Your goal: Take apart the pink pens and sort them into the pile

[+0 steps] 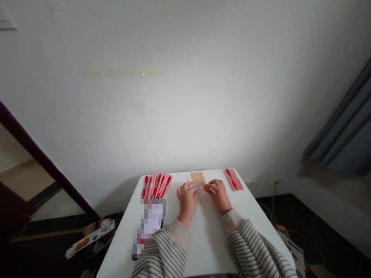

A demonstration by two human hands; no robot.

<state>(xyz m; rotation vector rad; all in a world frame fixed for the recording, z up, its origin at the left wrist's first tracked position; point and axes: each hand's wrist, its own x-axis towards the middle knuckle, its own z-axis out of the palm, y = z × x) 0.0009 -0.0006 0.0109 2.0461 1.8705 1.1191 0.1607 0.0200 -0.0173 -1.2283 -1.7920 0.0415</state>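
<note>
Both my hands meet above the far middle of the white table [208, 235]. Fingers of my left hand [188, 196] pinch one end of a small pink and red pen [201, 189], largely hidden by the fingertips. My right hand [217, 194] grips its other end. Just beyond them lies a tan rectangular pad [197, 178] with a white edge at its left. To the left, a pile of red and pink pens [156, 185] lies side by side. A smaller group of similar pens [233, 179] rests at the far right corner.
A phone-like object [150, 224], its screen pixelated, lies by my left forearm. A pale wall [203, 96] stands behind the table. Green cables [269, 212] and a box [292, 251] are on the floor at right; a patterned white box [89, 237] is at left.
</note>
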